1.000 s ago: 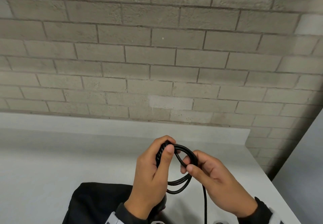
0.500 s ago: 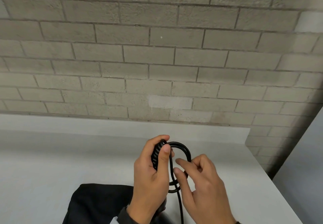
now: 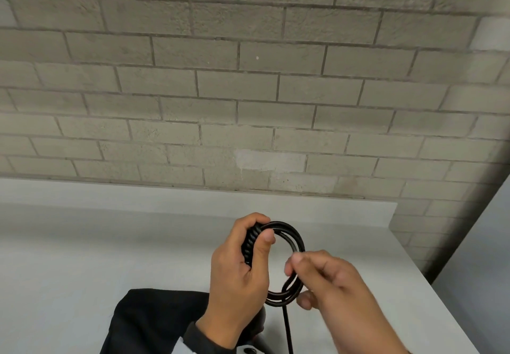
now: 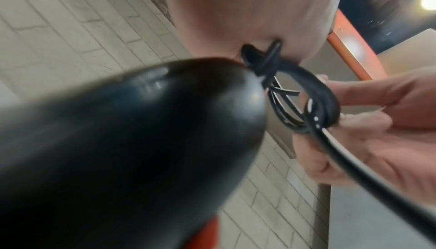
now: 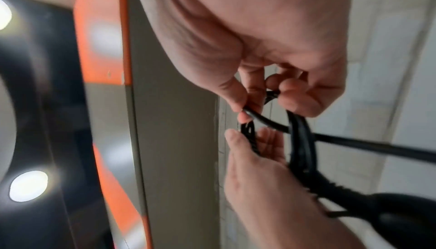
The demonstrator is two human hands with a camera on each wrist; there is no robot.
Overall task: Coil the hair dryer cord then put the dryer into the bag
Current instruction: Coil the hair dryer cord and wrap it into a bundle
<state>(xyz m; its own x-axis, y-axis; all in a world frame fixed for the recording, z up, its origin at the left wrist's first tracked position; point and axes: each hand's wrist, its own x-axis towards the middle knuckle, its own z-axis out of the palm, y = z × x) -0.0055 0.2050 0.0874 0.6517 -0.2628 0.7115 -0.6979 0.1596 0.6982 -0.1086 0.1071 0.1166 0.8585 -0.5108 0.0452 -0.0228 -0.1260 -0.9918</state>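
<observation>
My left hand grips the ribbed collar of the black cord and holds several loops of it together above the table. On the coil's right side, my right hand pinches the loose run of cord, which hangs down out of view. In the left wrist view the glossy black hair dryer fills the frame below my left hand, beside the coil. In the right wrist view the cord is pinched between my thumb and fingertips. The black bag lies on the table under my left forearm.
The pale grey table runs left and ends against a brick wall. Its right edge slants close beside my right hand, with a grey panel beyond it.
My right hand has swung from below the coil up to its right side, laying another turn of cord on. The loops look rounder and wider. My left hand has kept its grip.
</observation>
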